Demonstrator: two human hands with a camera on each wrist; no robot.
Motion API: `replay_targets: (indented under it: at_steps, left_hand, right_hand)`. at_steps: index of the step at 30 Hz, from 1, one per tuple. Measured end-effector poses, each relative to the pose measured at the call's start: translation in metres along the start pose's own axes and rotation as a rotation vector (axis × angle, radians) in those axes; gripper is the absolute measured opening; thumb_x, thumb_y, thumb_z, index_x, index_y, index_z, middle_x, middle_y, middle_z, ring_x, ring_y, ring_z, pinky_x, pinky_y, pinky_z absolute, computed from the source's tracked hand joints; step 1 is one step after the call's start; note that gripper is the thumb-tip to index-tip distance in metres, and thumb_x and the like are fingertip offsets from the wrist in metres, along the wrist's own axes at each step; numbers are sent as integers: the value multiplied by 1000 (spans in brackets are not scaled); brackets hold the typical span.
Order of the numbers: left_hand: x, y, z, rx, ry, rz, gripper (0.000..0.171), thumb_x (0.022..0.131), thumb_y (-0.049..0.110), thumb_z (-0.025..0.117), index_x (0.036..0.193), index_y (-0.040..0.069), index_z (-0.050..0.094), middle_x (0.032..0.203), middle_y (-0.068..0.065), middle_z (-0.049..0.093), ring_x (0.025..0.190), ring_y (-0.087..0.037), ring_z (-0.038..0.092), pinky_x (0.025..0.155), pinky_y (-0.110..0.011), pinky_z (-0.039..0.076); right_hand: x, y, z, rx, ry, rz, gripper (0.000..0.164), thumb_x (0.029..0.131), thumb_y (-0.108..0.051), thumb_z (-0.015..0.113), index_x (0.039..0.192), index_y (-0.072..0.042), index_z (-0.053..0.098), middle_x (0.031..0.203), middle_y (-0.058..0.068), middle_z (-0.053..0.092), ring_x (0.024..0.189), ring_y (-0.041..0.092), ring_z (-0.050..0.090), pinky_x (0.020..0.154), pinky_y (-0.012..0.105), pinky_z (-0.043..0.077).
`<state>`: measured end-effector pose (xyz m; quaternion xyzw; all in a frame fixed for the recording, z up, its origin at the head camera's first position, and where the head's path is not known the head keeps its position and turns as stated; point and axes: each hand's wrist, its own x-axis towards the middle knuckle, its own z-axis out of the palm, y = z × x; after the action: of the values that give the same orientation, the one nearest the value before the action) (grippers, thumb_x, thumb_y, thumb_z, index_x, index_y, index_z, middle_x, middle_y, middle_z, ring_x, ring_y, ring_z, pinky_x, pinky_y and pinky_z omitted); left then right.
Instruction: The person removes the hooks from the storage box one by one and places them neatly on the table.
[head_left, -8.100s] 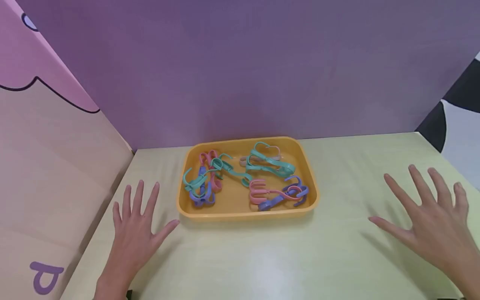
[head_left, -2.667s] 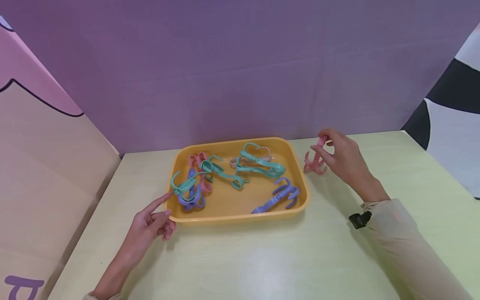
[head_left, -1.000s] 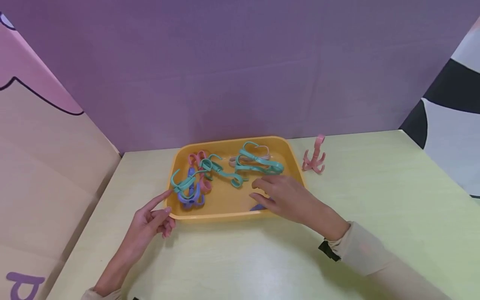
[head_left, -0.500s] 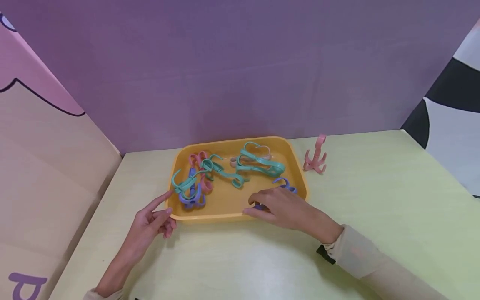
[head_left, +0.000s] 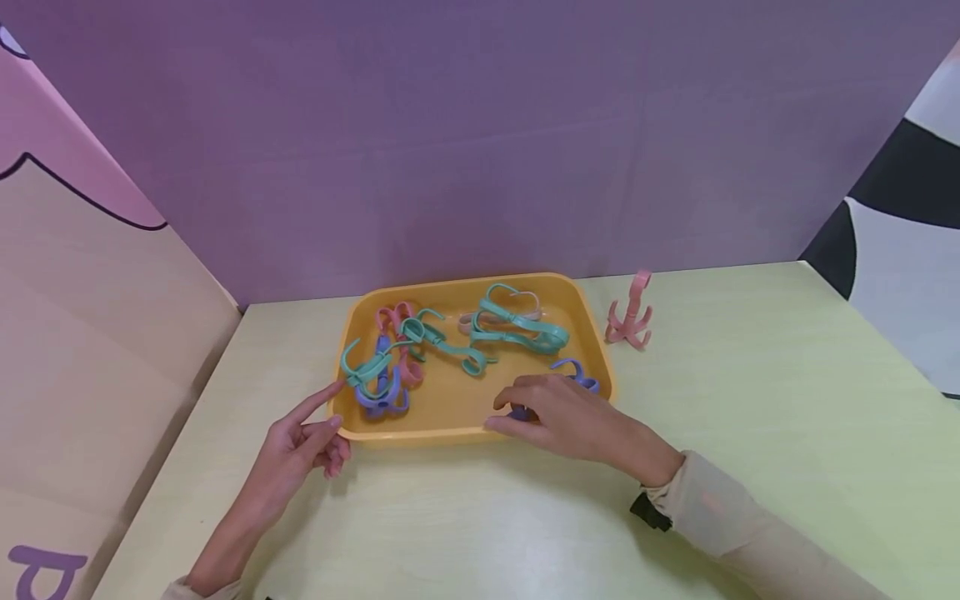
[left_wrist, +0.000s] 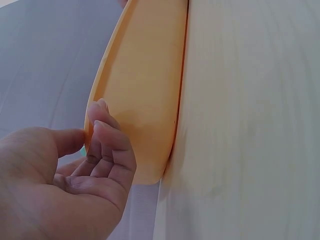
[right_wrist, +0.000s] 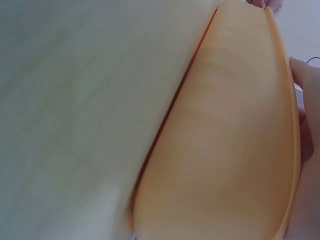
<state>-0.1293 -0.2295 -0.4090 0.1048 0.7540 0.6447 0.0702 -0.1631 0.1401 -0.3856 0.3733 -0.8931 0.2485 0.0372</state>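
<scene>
In the head view my left hand (head_left: pixel 300 450) holds the front left corner of a yellow plastic tray (head_left: pixel 420 435). Its thumb lies at the rim and the index finger reaches along the left side; the left wrist view shows the other fingers curled outside the wall. Inside the tray at the front right, my right hand (head_left: pixel 566 417) pinches the shaft of a purple multi-pronged hook (head_left: pixel 588 384). My palm covers much of that hook, though its prongs show behind the knuckles. Right of the tray a pink pronged hook (head_left: pixel 634 308) stands upright on its prongs.
Green hooks (head_left: pixel 517 333) lie at the tray's back right over a pale pink one (head_left: pixel 491 319). Green, pink and purple hooks (head_left: pixel 382 396) tangle at its left. A purple wall (head_left: pixel 480 150) rises behind the light table (head_left: pixel 750 375).
Both hands were spread apart at first. The right hand stood the pink hook on the table, then came back into the tray and gripped the purple hook. The left hand took the tray's corner.
</scene>
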Motion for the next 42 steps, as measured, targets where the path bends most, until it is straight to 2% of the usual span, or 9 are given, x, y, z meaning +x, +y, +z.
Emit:
replay_targets:
  at_steps: [6,11,14,24,26,29,35,38,42]
  left_hand:
    - [-2,0,-2,-3,-8,25,53,105,18,52,153,3,34,75,-9,69,58,-17,60,55,-27,54]
    - [-1,-1,0,-4,-11,36,53,105,17,52,153,2,34,74,-8,68,57,-17,60,55,-27,54]
    - [0,0,0,9,1,23,52,105,18,52,153,5,35,74,-10,68,57,-18,60,55,-28,55]
    - [-1,1,0,13,-3,22,51,105,18,51,153,7,36,75,-11,68,57,-19,60,55,-28,55]
    - [-1,1,0,10,-3,20,51,105,18,52,153,7,36,75,-11,68,57,-19,60,55,-28,55]
    - [-1,1,1,8,-4,12,51,105,18,52,153,8,36,75,-10,68,57,-19,60,55,-28,55]
    - [0,1,0,9,-2,8,52,105,19,52,153,9,36,74,-9,68,58,-19,60,56,-28,55]
    - [0,1,1,6,-3,10,52,105,19,52,153,9,36,74,-8,68,58,-18,60,56,-28,55]
    - [0,0,1,-3,0,8,52,105,19,53,153,9,37,74,-7,68,57,-17,60,55,-28,55]
  right_hand:
    - [3,1,-6,70,-22,26,38,96,-55,59,102,-20,75,79,-16,57,65,0,52,61,20,47]
    - [2,5,-24,190,-11,28,25,97,-40,65,102,-17,74,74,-13,58,62,4,53,60,23,48]
    - [0,8,-36,211,28,32,23,93,-34,72,103,-14,73,74,-13,61,64,5,56,61,23,50]
    - [-5,16,-59,86,93,99,31,81,-36,84,104,-17,73,86,-13,64,71,8,55,62,25,47]
    - [-6,16,-63,86,105,103,30,82,-30,84,104,-14,73,85,-11,64,70,9,55,70,29,48]
    - [-8,18,-69,70,127,97,26,84,-23,82,105,-10,73,85,-9,66,71,8,55,74,34,49]
    - [-10,23,-77,-30,140,81,25,89,-19,77,110,-7,73,103,-1,71,86,13,64,74,36,53]
    - [-11,24,-79,-78,119,88,30,89,-19,76,115,-5,72,110,4,70,96,19,65,80,39,53]
    - [-12,22,-82,-145,110,145,44,89,-27,77,125,-4,66,114,9,67,98,23,63,77,42,54]
